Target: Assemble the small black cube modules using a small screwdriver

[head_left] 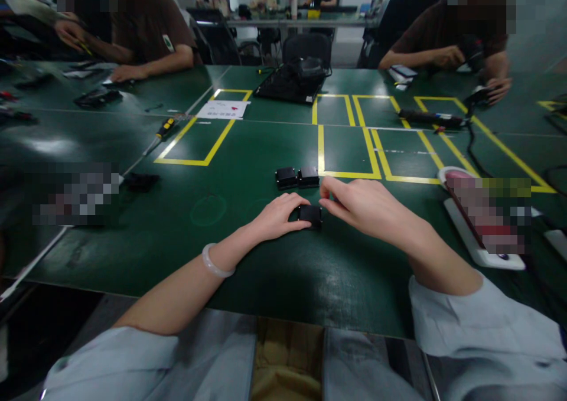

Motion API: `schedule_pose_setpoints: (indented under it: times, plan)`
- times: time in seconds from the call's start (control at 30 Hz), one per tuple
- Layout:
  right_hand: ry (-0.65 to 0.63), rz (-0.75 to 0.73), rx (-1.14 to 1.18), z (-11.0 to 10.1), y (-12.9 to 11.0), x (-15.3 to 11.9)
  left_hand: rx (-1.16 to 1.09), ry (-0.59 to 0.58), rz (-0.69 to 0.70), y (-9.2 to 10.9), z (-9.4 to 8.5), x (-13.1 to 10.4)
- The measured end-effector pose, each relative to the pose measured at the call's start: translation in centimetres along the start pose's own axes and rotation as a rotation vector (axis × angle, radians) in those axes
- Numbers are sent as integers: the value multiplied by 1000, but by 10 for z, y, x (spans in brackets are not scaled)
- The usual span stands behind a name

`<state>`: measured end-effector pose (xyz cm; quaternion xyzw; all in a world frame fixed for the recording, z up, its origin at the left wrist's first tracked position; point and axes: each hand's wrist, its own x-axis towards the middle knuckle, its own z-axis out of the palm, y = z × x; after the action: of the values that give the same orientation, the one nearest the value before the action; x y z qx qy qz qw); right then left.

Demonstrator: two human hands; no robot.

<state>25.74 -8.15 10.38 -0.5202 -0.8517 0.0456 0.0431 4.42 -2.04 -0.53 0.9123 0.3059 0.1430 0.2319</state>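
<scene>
A small black rectangular block (309,215) lies on the green tabletop in front of me. My left hand (283,214) grips it from the left, thumb along the near side and fingers along the far side. My right hand (358,203) is just right of the block, its thumb and index finger pinched close together near the block's upper right corner. Whatever those fingertips may hold is too small or hidden to make out. Just beyond, two similar black blocks, a left one (286,178) and a right one (308,176), sit side by side.
A phone (481,206) rests on a white stand (469,235) at right. Yellow tape rectangles (349,174) mark the table. A yellow-black screwdriver (165,127), a paper sheet (224,110) and a black flat panel (287,85) lie farther off. Co-workers sit across the table.
</scene>
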Motion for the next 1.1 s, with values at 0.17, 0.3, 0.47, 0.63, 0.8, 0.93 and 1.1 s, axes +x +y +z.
schedule_pose_setpoints:
  times: [0.17,0.3,0.47,0.63,0.8,0.93,1.1]
  plan:
    - [6,-60,111,1,6,-2,-4,6,-4,0,-1,-1]
    - [24,-61,144,0,3,-2,-11,10,3,-1,0,-1]
    - [38,-19,53,1,1,-2,-27,9,-5,-2,1,-1]
    - [10,-33,46,0,4,-1,-28,-3,0,0,-1,0]
    - [6,-48,67,-2,3,-2,-30,16,-2,-1,-1,-1]
    - [10,-22,26,-2,1,-1,-22,19,-2,-2,1,-2]
    - [-13,3,-48,-2,1,-1,-18,6,-9,-3,2,-2]
